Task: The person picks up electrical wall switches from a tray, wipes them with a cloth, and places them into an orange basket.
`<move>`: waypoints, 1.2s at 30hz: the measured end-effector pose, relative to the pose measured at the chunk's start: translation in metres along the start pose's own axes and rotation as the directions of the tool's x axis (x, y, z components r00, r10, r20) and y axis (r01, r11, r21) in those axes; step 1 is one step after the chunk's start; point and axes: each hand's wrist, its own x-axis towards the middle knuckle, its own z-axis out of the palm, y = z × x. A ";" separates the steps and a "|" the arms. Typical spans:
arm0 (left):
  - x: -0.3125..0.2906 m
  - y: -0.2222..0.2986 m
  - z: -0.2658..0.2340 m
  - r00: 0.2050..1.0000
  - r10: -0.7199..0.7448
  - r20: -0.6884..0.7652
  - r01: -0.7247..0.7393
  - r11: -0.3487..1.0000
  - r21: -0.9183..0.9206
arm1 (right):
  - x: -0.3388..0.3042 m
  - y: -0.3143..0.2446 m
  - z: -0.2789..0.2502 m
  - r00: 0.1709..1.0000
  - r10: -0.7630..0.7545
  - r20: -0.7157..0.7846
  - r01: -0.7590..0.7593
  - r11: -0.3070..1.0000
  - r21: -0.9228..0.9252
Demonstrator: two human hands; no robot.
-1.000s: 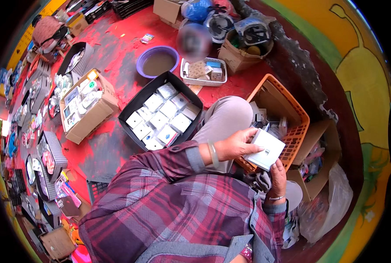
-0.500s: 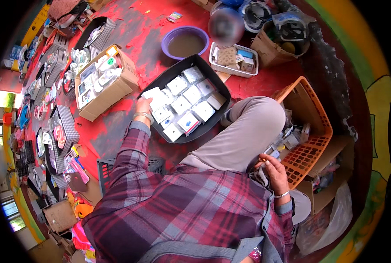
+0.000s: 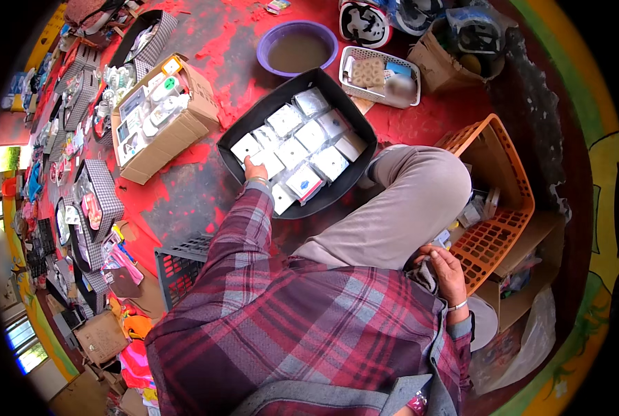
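Observation:
A black bin in front of me holds rows of flat white packets, some in clear wrapping. My left hand reaches over the bin's near left side. Its fingers close on the edge of a white packet at the left end of the rows, and the fingertips are partly hidden. Beside my bent knee, my right hand has its fingers curled together over grey cloth. What is between those fingers is too small to make out.
An orange crate with small packages lies tilted at my right. Beyond the bin stand a purple basin of murky water and a white basket. A cardboard box of packaged goods sits left, near checked baskets. A dark crate is beside me.
My left hand has moved right, from the bin's left rim to inside it, and the packet at that corner now lies within the bin. My right hand stays beside the knee.

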 end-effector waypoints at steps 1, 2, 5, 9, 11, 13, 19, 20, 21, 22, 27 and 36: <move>-0.001 -0.005 -0.001 1.000 0.003 0.016 -0.003 1.000 0.026 | 0.000 0.000 0.001 1.000 0.012 -0.007 -0.012 1.000 0.003; -0.003 -0.009 -0.001 0.999 0.005 0.032 -0.007 0.999 0.052 | 0.000 0.000 0.001 1.000 0.018 -0.005 -0.018 1.000 0.003; -0.006 -0.008 -0.002 0.991 -0.057 0.119 -0.003 0.891 0.453 | 0.001 0.000 0.001 1.000 0.031 -0.004 -0.031 1.000 -0.001; -0.015 0.015 -0.009 0.985 -0.062 0.158 -0.065 0.723 0.688 | 0.002 0.002 0.000 0.999 0.037 -0.014 -0.036 0.999 0.011; -0.030 0.028 -0.015 0.989 0.088 0.115 -0.133 0.862 0.489 | -0.001 0.003 0.002 0.999 0.039 -0.028 -0.038 0.999 0.018; -0.032 0.020 -0.009 0.975 0.160 0.152 -0.217 0.813 0.540 | -0.003 0.001 0.004 0.999 0.039 -0.038 -0.038 0.999 0.020; -0.011 -0.019 0.003 0.916 0.186 0.356 -0.356 0.786 0.506 | -0.005 0.000 0.001 0.999 0.029 -0.040 -0.029 1.000 -0.007; -0.010 -0.017 0.002 0.906 0.162 0.390 -0.361 0.777 0.516 | -0.006 0.000 0.002 0.998 0.036 -0.049 -0.036 0.999 0.000; -0.008 -0.015 -0.001 0.895 0.137 0.424 -0.366 0.768 0.525 | -0.007 -0.001 0.004 0.997 0.042 -0.059 -0.042 0.999 0.007; -0.005 -0.014 -0.003 0.886 0.113 0.450 -0.369 0.760 0.535 | -0.007 -0.002 0.004 0.997 0.046 -0.062 -0.045 0.999 0.013; 0.007 -0.019 0.005 0.881 0.092 0.464 -0.395 0.681 0.616 | -0.017 0.000 0.002 0.989 0.009 -0.151 -0.002 0.999 0.050; -0.004 0.095 -0.005 0.804 0.547 0.232 -0.583 0.801 0.133 | -0.084 -0.034 -0.089 0.849 -0.315 -0.424 0.459 0.837 0.297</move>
